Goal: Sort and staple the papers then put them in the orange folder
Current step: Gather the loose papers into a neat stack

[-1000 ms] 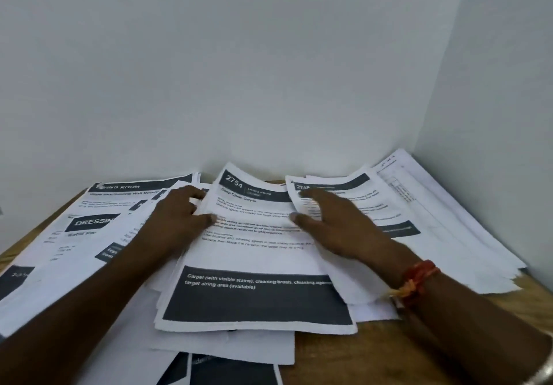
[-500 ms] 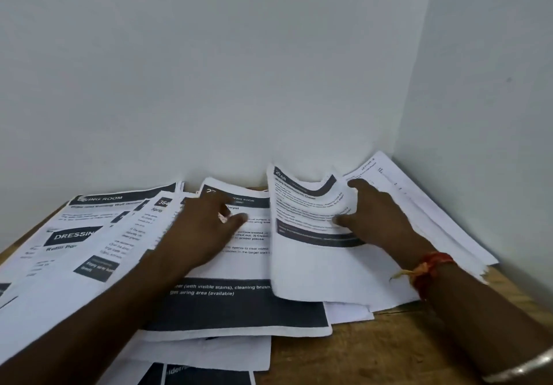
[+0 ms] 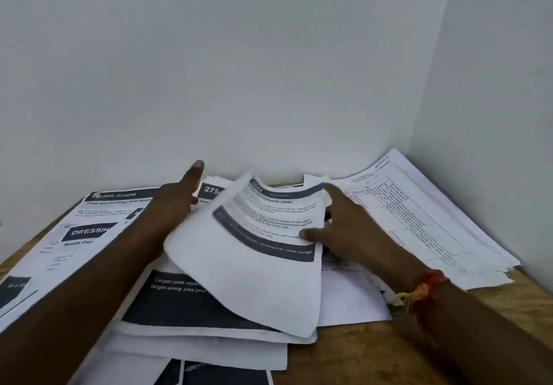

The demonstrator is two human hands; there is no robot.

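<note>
1. The lifted sheet (image 3: 254, 265), with dark bands across its print, now hangs curled over the middle of the spread. A second ago it lay flat among the papers on the right.
2. Our right hand (image 3: 350, 229) carries it. The grip is narrow, with the thumb on the printed face at the right edge and the fingers behind.
3. Our left hand (image 3: 176, 205) has come off the carpet sheet (image 3: 185, 300) it was pressing. Its grip is wide and holds nothing, fingers straight, just beside the lifted sheet's left edge.
4. The carpet sheet lies flat on the worktop (image 3: 374, 354), partly covered by the lifted one. The Living Room sheet (image 3: 119, 196) lies to the left, and the tabled sheets (image 3: 419, 220) fan into the corner on the right.
5. We judge that sorting is in hand, with one page being carried leftward towards its fellows. Nothing looks stapled, and neither the stapler nor the orange folder is in view.
</note>
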